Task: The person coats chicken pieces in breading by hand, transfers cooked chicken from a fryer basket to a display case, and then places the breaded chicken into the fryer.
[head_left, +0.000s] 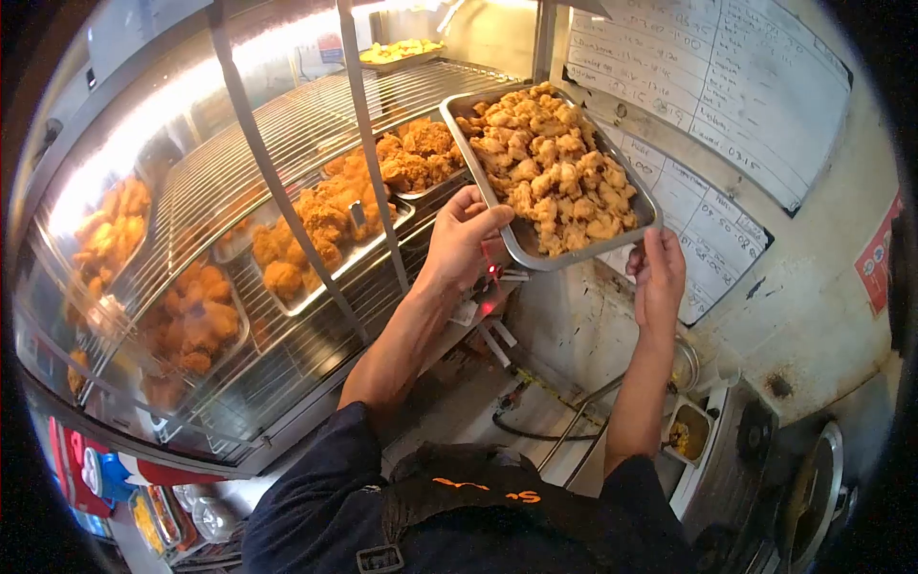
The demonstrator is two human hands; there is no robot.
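Observation:
A metal tray (529, 256) heaped with small pieces of fried chicken (555, 167) is held up in front of me, tilted, beside the glass display warmer. My left hand (461, 239) grips its left edge, thumb over the rim. At the near right corner, my right hand (658, 273) has its fingers closed on the rim. Just left of the tray, on the warmer's wire rack (239, 158), sit trays with larger fried chicken pieces (320, 225) and more fried chicken (418, 153).
Upright metal frame bars (359, 124) stand between me and the racks. Whiteboards (717, 86) with handwriting hang on the right wall. A large pan (818, 497) is at lower right, near a small metal container (687, 430). Packaged items (158, 517) lie at lower left.

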